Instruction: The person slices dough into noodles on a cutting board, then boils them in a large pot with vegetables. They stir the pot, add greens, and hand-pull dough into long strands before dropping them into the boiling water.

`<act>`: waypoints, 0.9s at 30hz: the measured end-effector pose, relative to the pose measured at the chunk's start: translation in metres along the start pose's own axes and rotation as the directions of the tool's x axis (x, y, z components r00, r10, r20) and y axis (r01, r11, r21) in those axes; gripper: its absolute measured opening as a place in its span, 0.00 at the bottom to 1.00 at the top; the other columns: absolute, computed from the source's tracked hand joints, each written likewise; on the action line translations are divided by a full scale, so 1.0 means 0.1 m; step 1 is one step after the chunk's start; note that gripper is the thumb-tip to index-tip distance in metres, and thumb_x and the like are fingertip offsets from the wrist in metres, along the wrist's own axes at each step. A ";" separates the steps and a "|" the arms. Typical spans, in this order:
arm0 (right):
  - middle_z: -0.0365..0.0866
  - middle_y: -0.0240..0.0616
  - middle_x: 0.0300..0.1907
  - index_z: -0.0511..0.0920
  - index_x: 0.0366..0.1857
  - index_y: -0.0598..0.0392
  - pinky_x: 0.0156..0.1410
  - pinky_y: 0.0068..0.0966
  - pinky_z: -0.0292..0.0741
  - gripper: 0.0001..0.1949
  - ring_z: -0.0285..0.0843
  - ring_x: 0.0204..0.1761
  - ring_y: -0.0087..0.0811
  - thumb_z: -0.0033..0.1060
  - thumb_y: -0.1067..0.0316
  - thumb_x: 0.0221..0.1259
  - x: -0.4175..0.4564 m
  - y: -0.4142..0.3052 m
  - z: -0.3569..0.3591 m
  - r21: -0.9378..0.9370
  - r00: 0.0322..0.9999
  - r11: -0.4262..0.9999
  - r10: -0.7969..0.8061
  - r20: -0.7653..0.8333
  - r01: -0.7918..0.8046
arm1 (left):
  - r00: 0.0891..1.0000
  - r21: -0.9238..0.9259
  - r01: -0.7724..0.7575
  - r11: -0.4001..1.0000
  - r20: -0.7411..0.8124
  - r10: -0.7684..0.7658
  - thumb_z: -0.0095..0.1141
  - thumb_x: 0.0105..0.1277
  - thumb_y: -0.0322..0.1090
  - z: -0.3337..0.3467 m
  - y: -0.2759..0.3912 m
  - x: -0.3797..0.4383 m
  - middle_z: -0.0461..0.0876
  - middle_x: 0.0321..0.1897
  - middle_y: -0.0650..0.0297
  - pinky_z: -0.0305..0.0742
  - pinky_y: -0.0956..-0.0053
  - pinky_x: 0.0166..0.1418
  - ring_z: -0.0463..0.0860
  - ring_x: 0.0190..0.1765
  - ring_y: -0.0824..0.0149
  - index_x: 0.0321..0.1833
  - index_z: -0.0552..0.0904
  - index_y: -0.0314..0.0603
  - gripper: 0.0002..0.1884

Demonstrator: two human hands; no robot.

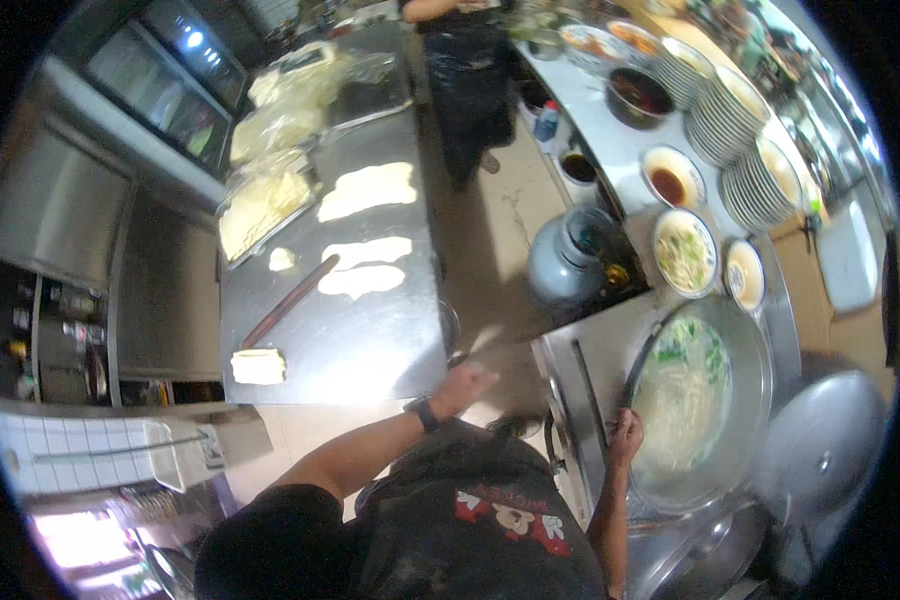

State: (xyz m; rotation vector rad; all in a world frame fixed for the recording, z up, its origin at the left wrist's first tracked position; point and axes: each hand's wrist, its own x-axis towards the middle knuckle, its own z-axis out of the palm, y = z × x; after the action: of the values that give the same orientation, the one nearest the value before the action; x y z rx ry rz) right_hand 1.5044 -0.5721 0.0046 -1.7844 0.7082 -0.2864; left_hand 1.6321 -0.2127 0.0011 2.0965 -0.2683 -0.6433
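My left hand (469, 388), blurred, with a dark watch on its wrist, is beside the near right corner of the steel table; its grip is unclear. My right hand (626, 436) is closed around a dark, thin handle (637, 367) at the left side of a large steel pot (746, 375). Noodles and leafy greens (686, 345) lie in cloudy liquid in the pot. Beyond it stands a patterned bowl of noodles (685, 251), near a bowl with brown liquid (667, 186) and a smaller bowl (744, 276).
The steel table (367, 337) bears flat dough pieces (364, 279), a wooden rolling pin (289, 301) and a folded dough block (259, 367). A blue-grey gas cylinder (566, 259) stands on the floor. Another person (469, 82) stands ahead. Stacked bowls (757, 184) and a round lid (825, 442) are right.
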 end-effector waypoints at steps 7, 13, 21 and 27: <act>0.76 0.38 0.37 0.75 0.46 0.64 0.41 0.26 0.73 0.10 0.74 0.37 0.27 0.50 0.71 0.67 -0.14 -0.41 1.59 -0.263 0.906 0.912 -0.207 0.368 0.315 | 0.911 -0.300 -0.055 0.952 -0.405 -0.075 0.50 0.68 0.36 -0.87 -1.18 -0.97 0.77 0.52 0.47 0.70 0.57 0.60 0.76 0.53 0.46 0.58 0.74 0.34 0.18; 0.77 0.51 0.50 0.74 0.54 0.64 0.61 0.40 0.73 0.17 0.74 0.56 0.50 0.54 0.69 0.64 -0.33 -1.18 3.67 -0.350 0.731 0.767 -0.216 0.648 0.538 | 0.639 0.348 0.278 0.895 -0.763 0.098 0.59 0.59 0.34 -2.79 -1.89 -1.52 0.72 0.60 0.47 0.65 0.52 0.66 0.71 0.61 0.44 0.64 0.71 0.37 0.28; 0.79 0.54 0.52 0.75 0.56 0.61 0.56 0.42 0.76 0.21 0.78 0.52 0.53 0.60 0.66 0.60 -0.50 -1.78 5.31 -0.624 0.803 0.544 -0.176 0.569 0.561 | 0.827 0.511 0.320 0.798 -0.561 0.027 0.59 0.61 0.35 -3.88 -2.62 -1.52 0.76 0.48 0.48 0.73 0.55 0.55 0.75 0.52 0.46 0.48 0.75 0.36 0.15; 0.78 0.55 0.46 0.76 0.50 0.64 0.46 0.42 0.76 0.16 0.78 0.47 0.51 0.57 0.64 0.64 -0.19 -1.66 5.40 -0.681 0.821 0.646 0.143 0.553 0.346 | 0.771 0.440 0.317 0.840 -0.635 0.041 0.59 0.62 0.32 -4.32 -2.55 -1.87 0.75 0.47 0.47 0.73 0.55 0.53 0.75 0.50 0.44 0.49 0.75 0.33 0.15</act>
State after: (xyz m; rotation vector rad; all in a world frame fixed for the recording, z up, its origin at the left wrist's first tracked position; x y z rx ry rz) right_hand 1.8263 -0.1077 -0.0170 -2.5595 0.2681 0.5722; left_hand 1.6944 0.3163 0.0562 2.7540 0.1252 0.1125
